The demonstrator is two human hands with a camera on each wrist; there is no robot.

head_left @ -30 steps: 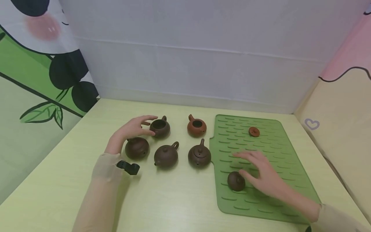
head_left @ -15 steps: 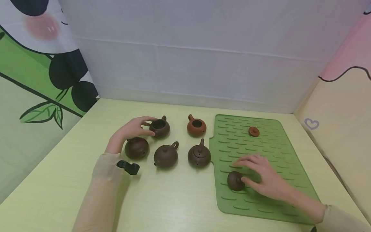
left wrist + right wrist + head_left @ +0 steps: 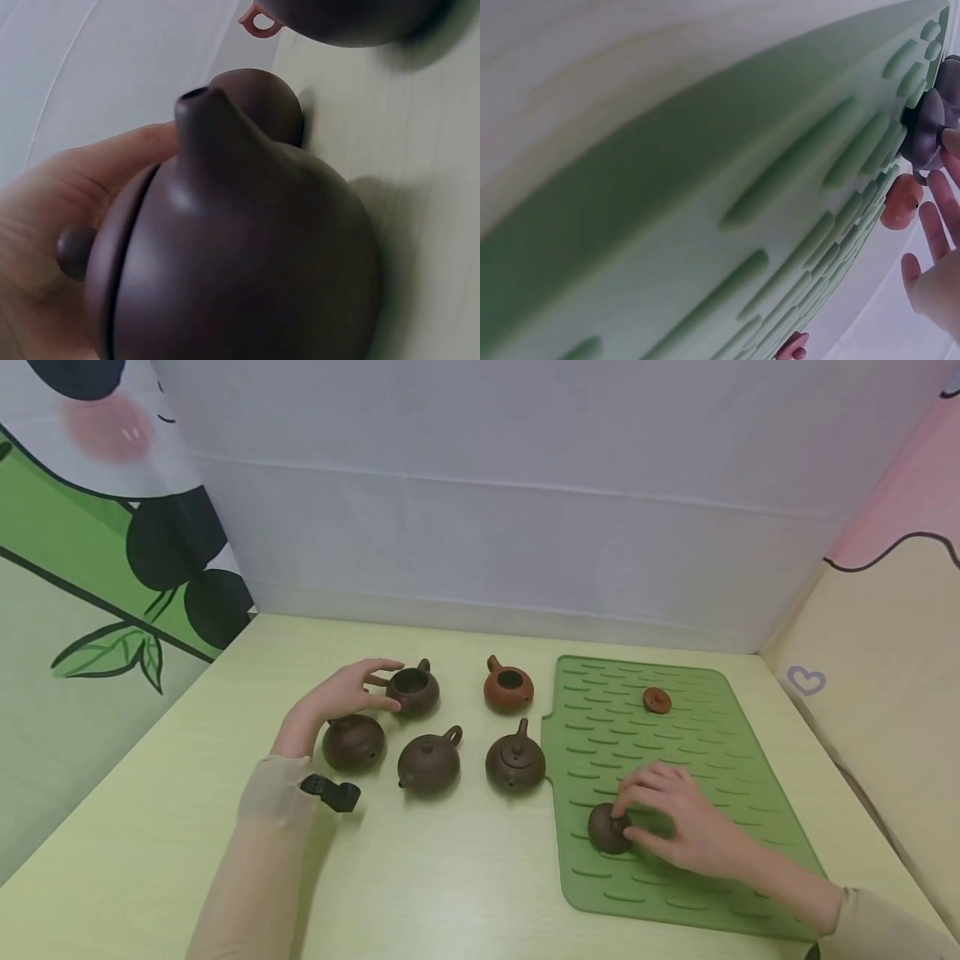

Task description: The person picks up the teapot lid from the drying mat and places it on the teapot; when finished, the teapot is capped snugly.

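Right hand: a second ago its fingers [image 3: 630,797] were spread beside the dark lid [image 3: 602,828]; now thumb and forefinger have closed in and pinch the knob [image 3: 618,824], the rest of the right hand [image 3: 682,822] lying over the mat.
Left hand: unchanged; the left hand [image 3: 341,691] holds the lidless dark teapot [image 3: 417,700] by its left side, thumb at the near side, a finger toward the rim.
Dark lid, place: on the near left part of the green mat [image 3: 720,777]; whether it is lifted at all, I cannot tell.
Dark lid, look: dark brown, matt, round and domed, with a small rounded knob.
Lidless dark teapot, look: dark brown, upright on the table [image 3: 450,877], round mouth showing, handle at the far side.
Reddish pair: reddish-brown teapot [image 3: 513,700], lidless, on the table; its matching-coloured small lid [image 3: 657,700] on the mat's far part; both unmoved.
Lidded teapots: left one [image 3: 352,744] near the left wrist, middle one [image 3: 429,766], right one [image 3: 516,765] beside the mat's edge.
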